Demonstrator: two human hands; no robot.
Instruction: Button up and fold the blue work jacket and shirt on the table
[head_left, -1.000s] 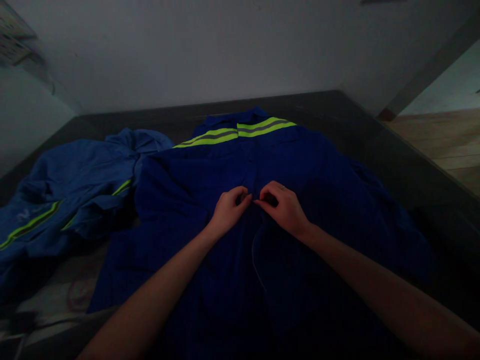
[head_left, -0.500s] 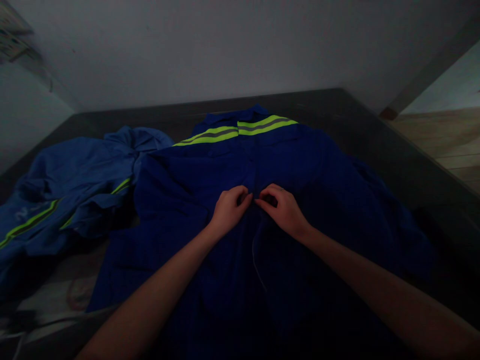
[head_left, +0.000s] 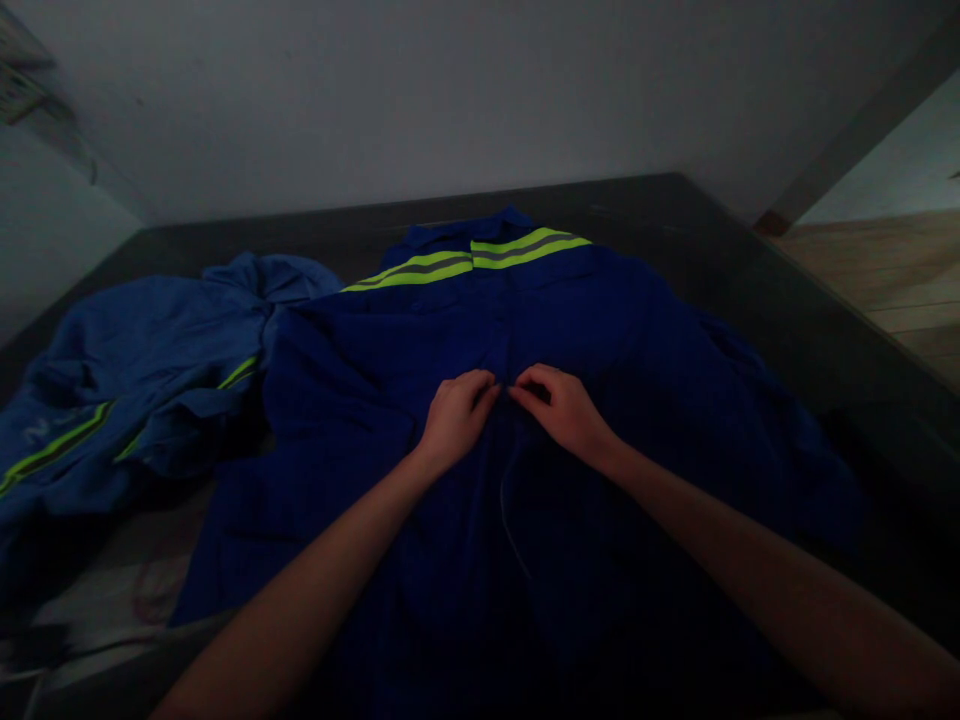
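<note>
A dark blue work jacket (head_left: 592,320) with a yellow-and-grey reflective band (head_left: 525,250) across its chest lies spread out, collar away from me. At the middle of its front opening, my left hand (head_left: 459,415) pinches the cloth edge between thumb and fingers. Just beside it, my right hand (head_left: 559,405) pinches the opposite edge, the fingertips of both hands almost meeting. Any button or fastener between them is too dark and small to make out. Below the hands the front edges part, and a thin pale line runs along one of them.
A lighter blue garment (head_left: 150,340) with yellow stripes lies crumpled at the left. The dark table (head_left: 645,200) meets a grey wall (head_left: 450,100) at the back. Dark cables (head_left: 112,645) and a pale sheet (head_left: 97,605) are at the lower left. Wooden flooring (head_left: 885,260) shows at the right.
My fingertips have drawn slightly closer together at the jacket's front. The view has shifted a little; both garments otherwise lie as before.
</note>
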